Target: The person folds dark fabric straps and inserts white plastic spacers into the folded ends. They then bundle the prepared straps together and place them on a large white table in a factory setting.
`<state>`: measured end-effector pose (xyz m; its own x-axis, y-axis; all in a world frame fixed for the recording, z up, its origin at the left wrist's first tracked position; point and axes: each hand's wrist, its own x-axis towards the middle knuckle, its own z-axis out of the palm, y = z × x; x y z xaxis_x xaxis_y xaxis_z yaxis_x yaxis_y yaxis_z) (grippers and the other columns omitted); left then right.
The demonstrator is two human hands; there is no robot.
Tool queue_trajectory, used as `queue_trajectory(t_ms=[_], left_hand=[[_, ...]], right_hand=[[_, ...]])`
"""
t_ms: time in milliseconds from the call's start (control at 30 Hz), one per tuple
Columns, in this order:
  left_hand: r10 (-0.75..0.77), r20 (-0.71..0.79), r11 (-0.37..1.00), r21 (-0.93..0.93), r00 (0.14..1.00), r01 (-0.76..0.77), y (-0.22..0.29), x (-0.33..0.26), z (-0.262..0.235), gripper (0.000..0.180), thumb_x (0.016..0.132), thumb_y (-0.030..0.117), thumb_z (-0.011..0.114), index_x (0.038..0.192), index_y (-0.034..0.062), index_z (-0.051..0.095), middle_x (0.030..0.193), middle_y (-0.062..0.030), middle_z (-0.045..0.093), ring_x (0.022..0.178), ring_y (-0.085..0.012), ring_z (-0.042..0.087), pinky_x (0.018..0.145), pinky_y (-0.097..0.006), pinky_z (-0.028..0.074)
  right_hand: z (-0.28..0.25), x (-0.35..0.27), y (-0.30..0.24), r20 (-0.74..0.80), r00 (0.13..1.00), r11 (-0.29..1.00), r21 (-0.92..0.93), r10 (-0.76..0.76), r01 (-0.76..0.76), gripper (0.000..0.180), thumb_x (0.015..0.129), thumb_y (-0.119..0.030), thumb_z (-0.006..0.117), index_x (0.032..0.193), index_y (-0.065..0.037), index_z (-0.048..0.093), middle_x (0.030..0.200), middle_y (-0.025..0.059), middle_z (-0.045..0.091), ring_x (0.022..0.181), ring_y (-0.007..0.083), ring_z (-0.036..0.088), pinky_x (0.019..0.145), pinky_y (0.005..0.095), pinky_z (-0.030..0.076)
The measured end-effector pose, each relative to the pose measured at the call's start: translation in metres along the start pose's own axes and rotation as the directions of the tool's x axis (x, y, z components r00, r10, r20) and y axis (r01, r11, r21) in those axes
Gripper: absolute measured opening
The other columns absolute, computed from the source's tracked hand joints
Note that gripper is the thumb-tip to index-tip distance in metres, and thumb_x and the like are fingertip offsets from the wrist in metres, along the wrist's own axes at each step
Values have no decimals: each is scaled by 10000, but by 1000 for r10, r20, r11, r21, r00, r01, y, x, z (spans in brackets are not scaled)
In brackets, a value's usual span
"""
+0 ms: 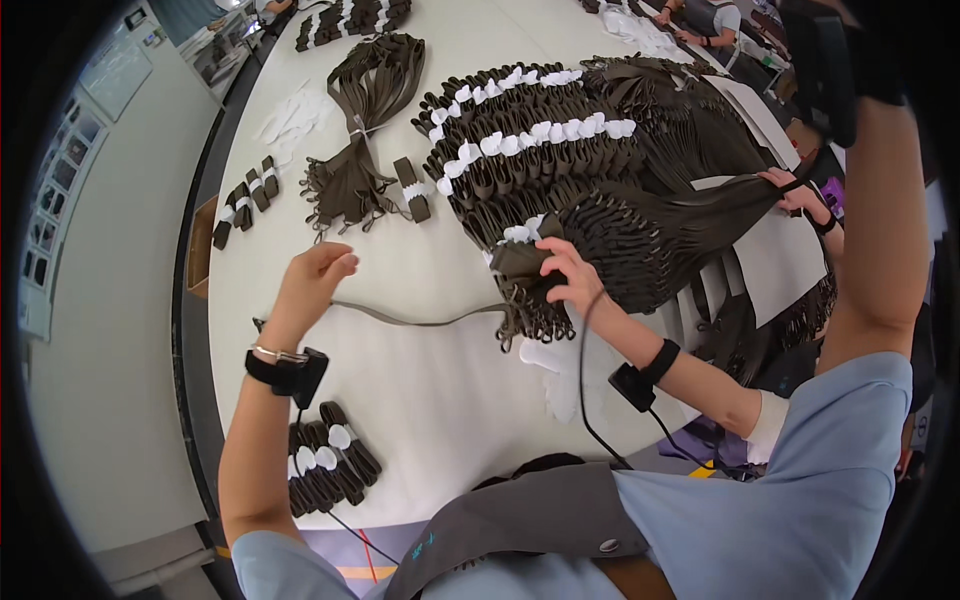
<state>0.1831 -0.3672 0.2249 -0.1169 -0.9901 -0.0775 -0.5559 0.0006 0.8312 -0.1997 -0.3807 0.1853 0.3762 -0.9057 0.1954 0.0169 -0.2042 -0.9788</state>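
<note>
My left hand is over the table's left middle, its fingers curled in; any object in them is hidden. One long dark strap passes behind that wrist and runs right to a pile of straps with metal clips. My right forearm is raised along the right side with a black device at the wrist; its hand is out of the picture. At the right, another person's hand rests on the clip ends of a big dark strap bundle, and a second hand grips its gathered far part.
Rows of folded straps with white bands cover the table's right half. A tied strap bunch and small banded bundles lie at left; more banded bundles are near me. White strips and a white glove lie about.
</note>
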Motion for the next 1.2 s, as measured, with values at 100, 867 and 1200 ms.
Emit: queue_trajectory(t_ms=[100,867,1200], left_hand=[[120,-13,992,-45,993,-121,-13,-28,59,347,944,243,610,1146,-40,616,1026,-153,691,933,-216,663,837,-299,509],[-490,53,718,-541,870,438,-136,-13,174,681,772,392,781,1173,-92,519,955,-127,621,767,-182,584,643,-310,482],[57,-56,860,511,997,-21,-67,3,202,1022,657,319,844,1451,28,270,1457,-174,355,1380,-323,314,1121,-547,250]], right_hand=[[34,-17,33,40,995,982,-165,-90,95,178,818,-136,602,942,-72,492,1077,92,495,866,224,506,733,363,446],[-53,-149,-216,-261,880,879,-165,397,-446,298,923,-88,570,1193,12,494,866,72,611,757,132,592,639,254,476],[-252,-112,23,-297,945,-355,-905,134,-234,768,760,-33,655,1447,-34,312,1456,219,343,1373,361,320,1058,452,378]])
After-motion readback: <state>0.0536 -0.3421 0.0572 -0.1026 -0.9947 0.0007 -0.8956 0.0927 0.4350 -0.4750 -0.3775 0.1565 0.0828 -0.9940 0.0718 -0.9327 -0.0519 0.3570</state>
